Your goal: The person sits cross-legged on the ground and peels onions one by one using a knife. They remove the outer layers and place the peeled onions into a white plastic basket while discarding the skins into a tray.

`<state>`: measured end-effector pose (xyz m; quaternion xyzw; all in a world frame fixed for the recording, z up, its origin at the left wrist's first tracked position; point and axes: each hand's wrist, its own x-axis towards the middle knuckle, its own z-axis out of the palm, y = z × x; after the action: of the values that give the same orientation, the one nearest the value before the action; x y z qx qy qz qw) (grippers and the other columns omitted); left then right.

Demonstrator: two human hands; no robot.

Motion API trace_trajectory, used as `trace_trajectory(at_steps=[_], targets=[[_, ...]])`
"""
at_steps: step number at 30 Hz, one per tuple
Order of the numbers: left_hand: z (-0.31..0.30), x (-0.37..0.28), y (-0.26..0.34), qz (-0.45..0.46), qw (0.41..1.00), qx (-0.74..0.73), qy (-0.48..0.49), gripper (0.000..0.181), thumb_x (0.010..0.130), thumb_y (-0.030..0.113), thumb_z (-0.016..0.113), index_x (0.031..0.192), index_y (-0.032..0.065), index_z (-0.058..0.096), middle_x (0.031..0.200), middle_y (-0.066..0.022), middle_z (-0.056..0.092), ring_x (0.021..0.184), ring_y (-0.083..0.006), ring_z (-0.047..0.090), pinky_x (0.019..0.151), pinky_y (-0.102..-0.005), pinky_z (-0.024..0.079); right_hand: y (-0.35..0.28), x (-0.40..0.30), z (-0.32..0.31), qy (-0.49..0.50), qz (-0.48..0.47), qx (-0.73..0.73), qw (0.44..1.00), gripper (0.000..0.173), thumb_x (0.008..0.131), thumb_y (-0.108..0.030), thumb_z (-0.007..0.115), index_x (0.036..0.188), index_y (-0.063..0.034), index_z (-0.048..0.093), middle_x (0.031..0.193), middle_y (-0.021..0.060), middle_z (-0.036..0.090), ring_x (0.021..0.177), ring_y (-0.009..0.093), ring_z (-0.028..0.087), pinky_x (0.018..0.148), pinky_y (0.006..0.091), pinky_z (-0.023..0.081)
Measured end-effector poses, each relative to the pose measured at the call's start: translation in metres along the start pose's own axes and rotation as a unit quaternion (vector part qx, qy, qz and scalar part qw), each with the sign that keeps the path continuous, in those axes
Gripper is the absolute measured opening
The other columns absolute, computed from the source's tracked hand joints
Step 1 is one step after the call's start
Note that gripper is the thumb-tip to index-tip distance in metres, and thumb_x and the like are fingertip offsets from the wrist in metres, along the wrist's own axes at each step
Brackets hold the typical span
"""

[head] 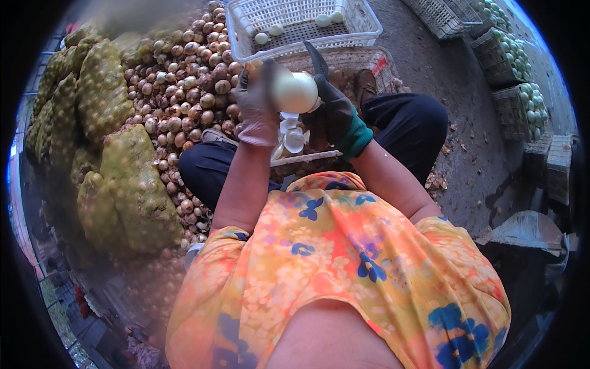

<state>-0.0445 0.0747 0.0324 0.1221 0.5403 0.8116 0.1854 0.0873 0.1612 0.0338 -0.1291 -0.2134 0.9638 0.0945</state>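
Observation:
My left hand (259,104), in a pale glove with a grey palm, grips a largely peeled white onion (296,92). Part of the glove's fingers is blurred. My right hand (334,108), in a dark glove with a green cuff, holds a knife whose curved blade (316,59) points up and away from me. Its handle is hidden in the fist. The right fingers are close against the onion's right side; whether they touch it I cannot tell. Below the hands, between my knees, lie white onion peelings (294,138).
A white plastic crate (304,53) ahead holds several peeled onions. Unpeeled onions (184,92) are heaped at the left beside full mesh sacks (103,87). Crates of peeled onions (509,55) line the far right. Dry skins (437,181) litter the concrete floor (474,161).

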Motion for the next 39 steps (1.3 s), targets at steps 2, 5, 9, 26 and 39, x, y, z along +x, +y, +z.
trace_trajectory(at_steps=[2,5,9,26,39], targets=[[-0.008,-0.004,-0.021,0.075,0.979,0.19,-0.016,0.019,0.09,0.016,0.062,0.101,0.001,0.061,0.094,-0.0044,0.064,0.083,-0.0133,0.061,0.076,-0.027,0.048,0.002,0.0,-0.004,0.044,-0.077,-0.175,0.981,0.032,0.087,-0.011,0.062,0.118,-0.0066,0.056,0.093,0.0056,0.062,0.071,0.014,0.059,0.058,0.0266,0.05],[-0.024,0.001,-0.037,0.198,0.871,0.424,-0.15,0.031,0.089,0.025,0.061,0.111,0.0047,0.054,0.105,-0.0066,0.058,0.098,-0.0178,0.056,0.087,-0.0333,0.045,0.002,0.001,-0.009,0.056,-0.129,-0.36,0.922,0.043,0.08,0.005,0.063,0.12,-0.0069,0.055,0.094,0.0054,0.062,0.076,0.013,0.059,0.062,0.0263,0.051],[-0.031,0.016,-0.061,0.002,0.973,0.22,-0.07,0.047,0.088,0.034,0.063,0.124,0.0086,0.048,0.112,-0.0117,0.058,0.1,-0.0241,0.057,0.09,-0.036,0.044,0.002,0.001,-0.02,0.057,-0.051,-0.238,0.968,0.046,0.077,0.007,0.064,0.12,-0.0068,0.055,0.095,0.0062,0.062,0.077,0.013,0.059,0.063,0.0273,0.051],[-0.01,-0.035,0.037,-0.12,0.958,0.08,-0.249,0.055,0.088,0.043,0.063,0.123,0.0017,0.05,0.107,-0.0065,0.059,0.096,-0.0133,0.059,0.079,-0.0263,0.05,-0.011,0.002,0.01,-0.007,-0.107,-0.348,0.931,0.055,0.087,-0.024,0.066,0.133,-0.0021,0.044,0.111,0.0066,0.059,0.093,0.013,0.056,0.079,0.0282,0.047],[-0.011,-0.032,0.018,-0.122,0.961,0.042,-0.246,0.054,0.089,0.049,0.058,0.115,0.0012,0.057,0.102,-0.007,0.061,0.093,-0.0134,0.058,0.082,-0.0263,0.047,-0.011,-0.002,0.0,0.021,-0.087,-0.337,0.937,0.053,0.087,-0.022,0.067,0.132,-0.0014,0.046,0.119,0.0069,0.057,0.105,0.015,0.056,0.092,0.0304,0.046]])
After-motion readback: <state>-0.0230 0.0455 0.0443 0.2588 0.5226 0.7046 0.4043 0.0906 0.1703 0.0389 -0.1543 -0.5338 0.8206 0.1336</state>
